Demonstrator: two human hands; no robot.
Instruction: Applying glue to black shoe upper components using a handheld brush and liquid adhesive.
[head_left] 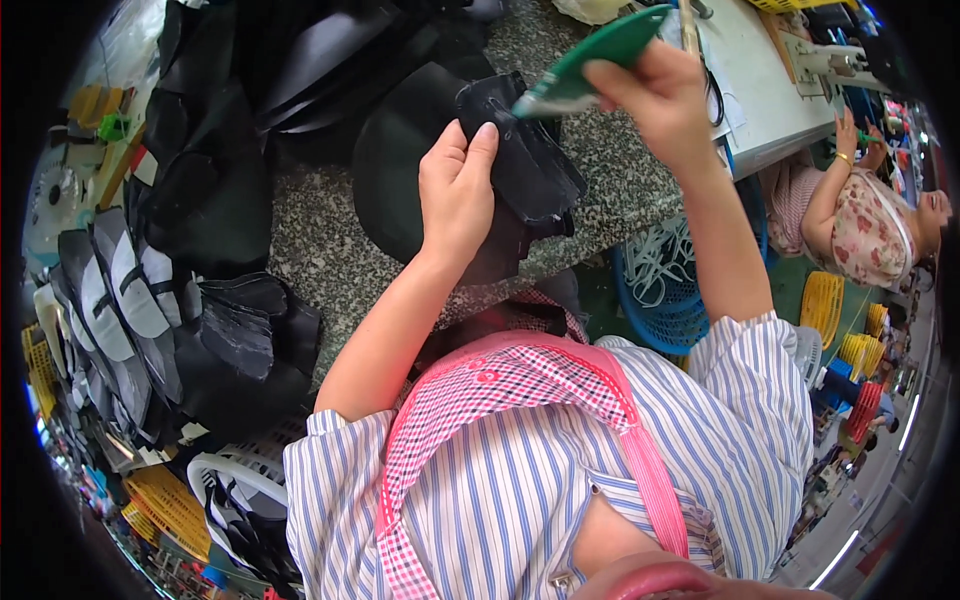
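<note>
My left hand (457,192) is closed on the near-left side of a stack of black leather-like pieces (530,165), thumb on top. Pale smears streak the upper piece. In my right hand (655,105), raised at the upper right, a flat green scraper (615,45) is pinched between thumb and fingers. Its whitish, smeared edge points down-left toward the top of the stack; whether it touches I cannot tell. Under the stack, a larger rounded black piece (385,165) lies on the speckled stone table (315,225).
Piles of black cut pieces (320,65) cover the table's far left. Grey-and-black pieces (125,285) stand in a row at the left. A blue basket (655,320) with white strips sits below the table's right edge. Another person (850,220) works at the right beside a white table (765,85).
</note>
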